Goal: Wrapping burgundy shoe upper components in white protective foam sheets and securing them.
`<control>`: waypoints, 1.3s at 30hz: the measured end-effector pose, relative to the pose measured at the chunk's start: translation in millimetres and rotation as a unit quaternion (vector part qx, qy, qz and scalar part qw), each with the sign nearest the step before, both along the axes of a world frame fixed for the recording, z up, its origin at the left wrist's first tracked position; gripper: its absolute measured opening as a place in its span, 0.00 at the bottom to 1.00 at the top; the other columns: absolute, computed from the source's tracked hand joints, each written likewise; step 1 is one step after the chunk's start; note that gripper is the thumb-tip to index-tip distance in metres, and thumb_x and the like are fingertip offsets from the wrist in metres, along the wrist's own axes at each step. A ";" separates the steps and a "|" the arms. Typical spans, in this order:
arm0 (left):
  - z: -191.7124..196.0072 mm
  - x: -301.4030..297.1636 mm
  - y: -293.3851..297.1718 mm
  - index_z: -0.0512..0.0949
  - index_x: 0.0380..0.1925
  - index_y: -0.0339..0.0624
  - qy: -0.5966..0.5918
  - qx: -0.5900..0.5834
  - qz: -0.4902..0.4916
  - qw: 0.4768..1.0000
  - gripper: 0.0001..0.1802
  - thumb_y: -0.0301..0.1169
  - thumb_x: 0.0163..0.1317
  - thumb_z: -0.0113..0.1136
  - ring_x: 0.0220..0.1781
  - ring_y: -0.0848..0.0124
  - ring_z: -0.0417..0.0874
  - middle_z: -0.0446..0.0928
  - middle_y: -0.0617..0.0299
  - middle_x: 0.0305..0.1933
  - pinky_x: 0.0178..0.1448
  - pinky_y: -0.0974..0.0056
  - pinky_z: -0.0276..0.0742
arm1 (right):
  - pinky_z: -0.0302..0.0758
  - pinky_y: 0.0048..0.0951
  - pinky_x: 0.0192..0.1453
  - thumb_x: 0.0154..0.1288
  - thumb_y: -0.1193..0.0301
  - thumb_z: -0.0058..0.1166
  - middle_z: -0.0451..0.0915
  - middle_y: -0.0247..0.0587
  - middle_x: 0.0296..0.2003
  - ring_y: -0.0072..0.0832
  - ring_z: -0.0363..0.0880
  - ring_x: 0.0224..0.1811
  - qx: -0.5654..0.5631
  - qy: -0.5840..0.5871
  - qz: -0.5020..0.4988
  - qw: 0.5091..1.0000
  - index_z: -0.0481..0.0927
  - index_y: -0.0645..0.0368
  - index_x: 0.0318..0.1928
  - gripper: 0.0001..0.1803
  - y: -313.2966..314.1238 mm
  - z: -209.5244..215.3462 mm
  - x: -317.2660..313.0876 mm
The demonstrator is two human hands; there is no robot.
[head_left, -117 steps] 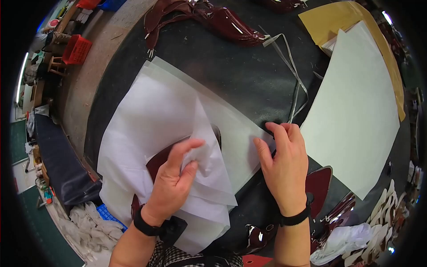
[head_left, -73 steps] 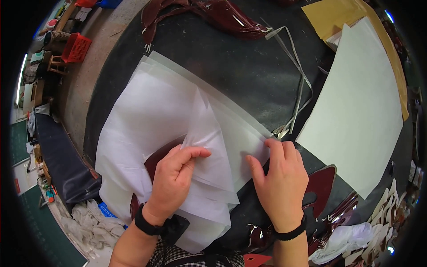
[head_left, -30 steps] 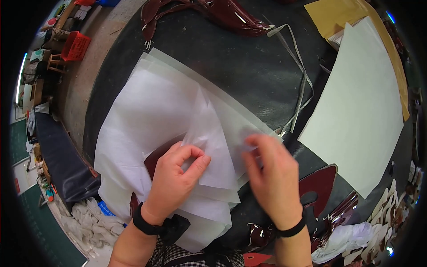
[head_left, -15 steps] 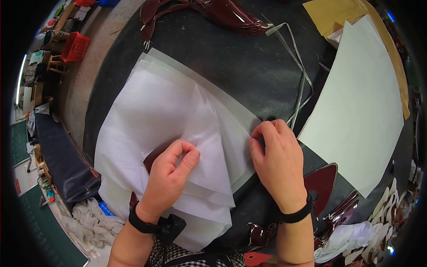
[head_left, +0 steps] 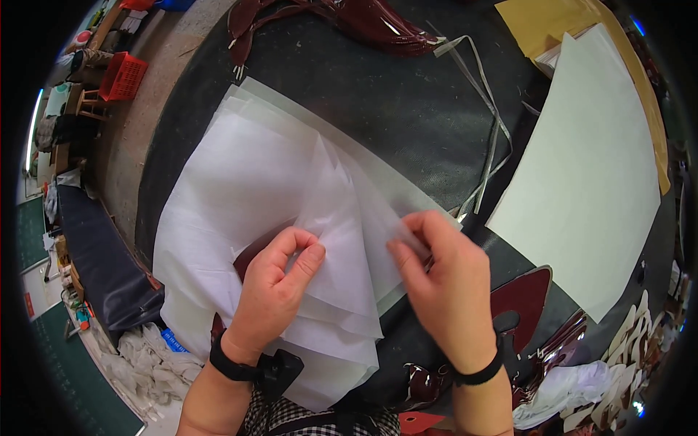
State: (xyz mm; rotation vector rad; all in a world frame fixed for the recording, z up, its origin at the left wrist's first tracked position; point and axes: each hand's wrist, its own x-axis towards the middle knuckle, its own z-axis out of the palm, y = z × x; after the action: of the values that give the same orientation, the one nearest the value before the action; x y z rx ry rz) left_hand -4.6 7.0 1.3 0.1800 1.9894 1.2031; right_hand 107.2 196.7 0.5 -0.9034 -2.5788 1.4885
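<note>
a red crate (head_left: pixel 122 75) stood far left on the floor, beyond the dark table (head_left: pixel 349 102). a stack of thin white tissue sheets (head_left: pixel 247 182) lay fanned across the table's left half, over a dark red leather piece (head_left: pixel 251 254). the left hand (head_left: pixel 273 291) rested on the sheets, fingers curled with thumb and forefinger pinched on a sheet's fold. just beside it, the right hand (head_left: pixel 443 283) pinched the edge of a lifted sheet between thumb and fingers. a large cream board (head_left: pixel 589 167) lay to the right, with glossy red leather parts (head_left: pixel 534 298) below it.
</note>
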 end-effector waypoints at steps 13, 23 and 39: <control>5.4 -9.5 8.4 0.82 0.39 0.35 -0.054 -0.017 0.006 0.998 0.12 0.34 0.76 0.68 0.40 0.81 0.74 0.79 0.70 0.37 0.48 0.72 0.73 | 0.78 0.35 0.38 0.61 0.76 0.61 0.81 0.36 0.35 0.35 0.82 0.35 0.099 0.129 0.141 0.977 0.80 0.54 0.43 0.10 -56.0 -12.3 1.1; 6.0 -5.6 7.5 0.81 0.41 0.35 0.015 -0.027 -0.017 0.999 0.11 0.33 0.75 0.68 0.42 0.80 0.75 0.79 0.70 0.37 0.48 0.72 0.72 | 0.79 0.42 0.50 0.63 0.72 0.69 0.85 0.46 0.43 0.45 0.84 0.46 0.258 -0.071 -0.002 0.963 0.82 0.60 0.54 0.19 5.3 -8.1 3.8; 28.6 5.8 11.8 0.38 0.88 0.58 -0.305 0.284 0.013 0.909 0.59 0.49 0.73 0.71 0.76 0.53 0.76 0.62 0.40 0.83 0.74 0.53 0.76 | 0.82 0.48 0.53 0.71 0.71 0.61 0.81 0.45 0.52 0.48 0.82 0.52 -0.173 0.053 0.248 0.952 0.80 0.54 0.62 0.20 -24.2 90.5 74.7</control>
State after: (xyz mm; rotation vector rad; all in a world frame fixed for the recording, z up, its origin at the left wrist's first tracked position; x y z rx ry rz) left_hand 1.2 18.7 29.9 0.0502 1.0769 1.5979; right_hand 181.9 172.5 91.0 -0.1639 -2.6297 2.0895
